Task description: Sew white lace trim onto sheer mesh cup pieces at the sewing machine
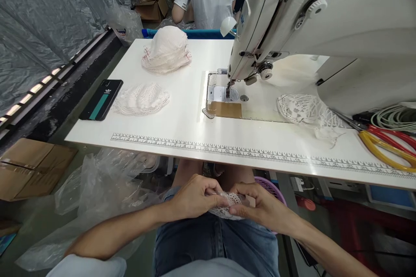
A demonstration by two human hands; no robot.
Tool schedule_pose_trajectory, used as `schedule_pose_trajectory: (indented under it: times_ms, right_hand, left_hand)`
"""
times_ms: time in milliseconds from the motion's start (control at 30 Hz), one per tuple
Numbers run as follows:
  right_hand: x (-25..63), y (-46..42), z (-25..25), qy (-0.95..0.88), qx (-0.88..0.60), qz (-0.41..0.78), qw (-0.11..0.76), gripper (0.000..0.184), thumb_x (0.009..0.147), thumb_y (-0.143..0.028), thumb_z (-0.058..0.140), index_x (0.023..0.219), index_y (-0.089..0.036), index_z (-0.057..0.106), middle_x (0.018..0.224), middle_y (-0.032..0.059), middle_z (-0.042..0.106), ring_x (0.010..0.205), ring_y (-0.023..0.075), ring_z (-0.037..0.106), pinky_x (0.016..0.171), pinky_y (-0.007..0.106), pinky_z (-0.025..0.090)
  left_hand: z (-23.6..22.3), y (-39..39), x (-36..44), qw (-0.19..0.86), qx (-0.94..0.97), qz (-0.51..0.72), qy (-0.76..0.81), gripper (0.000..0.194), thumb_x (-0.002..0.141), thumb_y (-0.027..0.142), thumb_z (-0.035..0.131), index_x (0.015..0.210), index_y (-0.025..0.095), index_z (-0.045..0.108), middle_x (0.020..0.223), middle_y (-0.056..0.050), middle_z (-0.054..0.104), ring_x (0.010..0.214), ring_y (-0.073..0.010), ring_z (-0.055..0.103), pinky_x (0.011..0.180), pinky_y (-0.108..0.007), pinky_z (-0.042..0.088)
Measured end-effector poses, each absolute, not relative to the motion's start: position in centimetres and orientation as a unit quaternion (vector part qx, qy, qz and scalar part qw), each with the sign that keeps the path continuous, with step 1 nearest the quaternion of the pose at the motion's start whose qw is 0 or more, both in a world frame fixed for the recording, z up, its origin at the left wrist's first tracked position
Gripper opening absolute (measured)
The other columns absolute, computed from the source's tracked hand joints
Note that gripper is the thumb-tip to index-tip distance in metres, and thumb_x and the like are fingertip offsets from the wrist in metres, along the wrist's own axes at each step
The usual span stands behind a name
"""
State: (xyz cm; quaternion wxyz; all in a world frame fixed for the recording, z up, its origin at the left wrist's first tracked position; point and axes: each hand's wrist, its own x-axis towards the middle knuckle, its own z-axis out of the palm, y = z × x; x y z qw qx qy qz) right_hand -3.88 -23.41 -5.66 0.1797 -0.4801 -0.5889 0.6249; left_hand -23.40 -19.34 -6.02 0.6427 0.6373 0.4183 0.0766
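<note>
One piece of white lace, soft, bunched and dotted with small openwork holes, is held above the lap, in front of the counter. The left hand pinches one end between thumb and fingers; the right hand pinches the other end likewise. Three more pale items lie on the counter: one domed, cream-pink pile at the back, one flat lace piece beside one dark phone, and one crumpled lace piece under one white sewing machine, near yellow-handled scissors. One person is beyond the counter.
</note>
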Motion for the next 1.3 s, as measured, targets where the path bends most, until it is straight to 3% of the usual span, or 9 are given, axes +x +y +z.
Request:
schedule_pose_trajectory:
  times_ms: [167,300,400,633,767,867,1067,1300]
  right_hand:
    - [-4.0,-23.6,-6.1,-0.586,-0.494,0.616,0.182,0.034,0.083,-0.046,0.055,0.069,-0.016,0.057,0.062,-0.0033,0.044,0.058,0.0097,0.039,0.052,0.021,0.028]
    - [-4.0,-23.6,-6.3,-0.585,-0.49,0.619,0.188,0.033,0.084,-0.045,0.055,0.069,-0.016,0.057,0.061,-0.0034,0.043,0.058,0.0097,0.038,0.051,0.022,0.028]
    - [-4.1,-23.6,-6.2,-0.585,-0.49,0.616,0.194,0.035,0.085,-0.046,0.053,0.068,-0.016,0.056,0.06,-0.0038,0.042,0.055,0.0091,0.036,0.05,0.022,0.027]
    - [-4.0,-23.5,-5.9,-0.609,-0.508,0.581,0.182,0.033,0.085,-0.044,0.053,0.068,-0.016,0.058,0.059,-0.0037,0.045,0.055,0.009,0.039,0.048,0.021,0.026]
    - [-3.5,-23.6,-6.0,-0.578,-0.501,0.613,0.199,0.028,0.082,-0.041,0.058,0.072,-0.015,0.062,0.06,-0.0028,0.049,0.056,0.0091,0.042,0.049,0.021,0.029]
    - [-3.0,-23.9,-6.2,-0.538,-0.485,0.658,0.207,0.028,0.079,-0.041,0.062,0.07,-0.015,0.062,0.058,-0.0039,0.048,0.053,0.0076,0.039,0.048,0.02,0.028]
    - [-1.5,-24.7,-5.9,-0.513,-0.462,0.69,0.214,0.029,0.076,-0.043,0.065,0.066,-0.016,0.062,0.052,-0.0052,0.044,0.05,0.0077,0.037,0.047,0.021,0.028]
    - [-1.4,-24.9,-5.8,-0.545,-0.433,0.685,0.216,0.027,0.076,-0.043,0.066,0.08,-0.017,0.062,0.072,-0.0011,0.057,0.068,0.0121,0.049,0.062,0.023,0.038]
  left_hand:
    - [-6.0,-19.3,-23.5,0.636,0.642,0.081,0.42,0.028,0.074,0.038,0.064,0.064,0.011,0.064,0.044,0.006,0.043,0.043,-0.0046,0.033,0.041,-0.017,0.021]
    - [-5.7,-19.3,-23.7,0.666,0.626,0.087,0.397,0.02,0.074,0.031,0.065,0.082,0.014,0.068,0.065,0.0,0.066,0.059,-0.0108,0.057,0.054,-0.017,0.038]
    - [-5.5,-19.4,-23.6,0.655,0.634,0.098,0.398,0.02,0.074,0.031,0.065,0.086,0.015,0.068,0.075,-0.002,0.07,0.071,-0.0146,0.063,0.062,-0.018,0.042]
    - [-5.3,-19.1,-23.4,0.657,0.619,0.106,0.418,0.018,0.077,0.03,0.063,0.076,0.013,0.069,0.069,-0.003,0.067,0.065,-0.0122,0.059,0.058,-0.018,0.04]
    - [-5.3,-18.6,-23.4,0.736,0.512,0.109,0.429,0.017,0.067,0.027,0.073,0.071,0.011,0.068,0.073,-0.004,0.067,0.069,-0.0117,0.058,0.065,-0.02,0.042]
    - [-5.5,-18.6,-23.6,0.786,0.433,0.097,0.431,0.023,0.059,0.029,0.079,0.067,0.011,0.067,0.064,-0.001,0.063,0.06,-0.0085,0.054,0.06,-0.019,0.041]
    - [-5.8,-18.5,-23.9,0.823,0.367,0.108,0.42,0.026,0.052,0.029,0.083,0.064,0.011,0.067,0.062,-0.001,0.064,0.059,-0.0093,0.055,0.061,-0.021,0.042]
    - [-6.2,-18.4,-23.5,0.815,0.42,0.092,0.389,0.026,0.059,0.031,0.078,0.067,0.011,0.064,0.065,-0.002,0.063,0.06,-0.01,0.054,0.061,-0.022,0.041]
